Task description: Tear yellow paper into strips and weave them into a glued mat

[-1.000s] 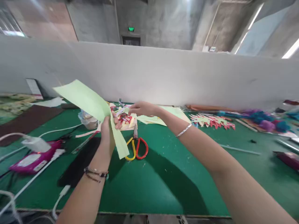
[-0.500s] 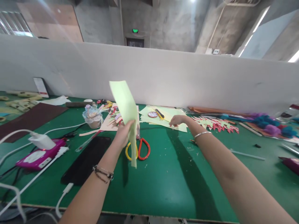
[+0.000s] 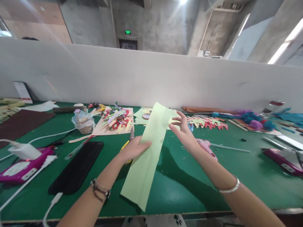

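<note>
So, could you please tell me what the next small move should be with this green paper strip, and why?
Probably close the right hand on the far edge of the green paper strip: only the left hand pinches it, and the right hand's fingers are spread open beside it.

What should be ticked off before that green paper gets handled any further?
1. Left hand grips the green paper strip at its left edge: ok.
2. Right hand has hold of the strip: cannot tell; its fingers are spread at the far end.
3. Strip lies flat on the table: not ok; it is held tilted above it.
4. Scissors free to grab: not ok; the handles are mostly hidden under the left hand and strip.
5. Pink glue gun away from the right arm: not ok; it lies just below the wrist.
</note>
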Action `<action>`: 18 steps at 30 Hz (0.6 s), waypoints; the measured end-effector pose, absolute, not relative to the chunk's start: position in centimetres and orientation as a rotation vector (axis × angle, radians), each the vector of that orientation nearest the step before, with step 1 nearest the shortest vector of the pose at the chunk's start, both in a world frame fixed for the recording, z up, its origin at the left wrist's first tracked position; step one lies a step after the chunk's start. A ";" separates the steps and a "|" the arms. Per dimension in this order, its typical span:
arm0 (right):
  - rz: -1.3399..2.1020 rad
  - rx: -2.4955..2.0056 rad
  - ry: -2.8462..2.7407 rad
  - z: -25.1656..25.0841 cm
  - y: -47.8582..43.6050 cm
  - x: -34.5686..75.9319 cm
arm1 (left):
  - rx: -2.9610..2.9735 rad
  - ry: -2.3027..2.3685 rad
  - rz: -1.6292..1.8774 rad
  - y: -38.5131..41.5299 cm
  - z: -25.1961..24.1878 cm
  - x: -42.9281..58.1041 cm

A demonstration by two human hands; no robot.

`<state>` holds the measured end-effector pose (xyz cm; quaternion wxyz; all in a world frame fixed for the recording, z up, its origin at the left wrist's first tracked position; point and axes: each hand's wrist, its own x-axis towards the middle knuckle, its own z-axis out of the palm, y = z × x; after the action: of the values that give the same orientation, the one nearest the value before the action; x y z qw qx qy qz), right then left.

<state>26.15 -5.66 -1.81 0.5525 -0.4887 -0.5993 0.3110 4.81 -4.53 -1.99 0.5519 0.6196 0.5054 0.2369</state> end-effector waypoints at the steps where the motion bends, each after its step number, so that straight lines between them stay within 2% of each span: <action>1: 0.905 -1.106 -1.371 -1.9 -5.7 26.3 | 1.430 1.183 0.566 -4.9 -2.0 5.1; 4: 1.450 -0.881 -1.388 -2.0 -6.0 26.6 | 1.356 1.089 0.553 -6.1 -2.3 5.6; 6: 1.626 -0.838 -1.398 -2.1 -6.6 26.4 | 1.347 1.047 0.543 -6.7 -2.5 5.8; 14: 1.500 -1.098 -1.347 -2.6 -7.2 24.9 | 1.402 1.101 0.482 -7.5 -3.5 6.1; 18: 1.355 -1.117 -1.444 -1.4 -6.9 24.7 | 1.642 1.017 0.606 -7.2 -2.9 5.6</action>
<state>24.75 -6.88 -1.42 0.4205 -0.4458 -0.5762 0.5408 5.64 -7.21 -2.91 0.5301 0.6879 0.4259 0.2537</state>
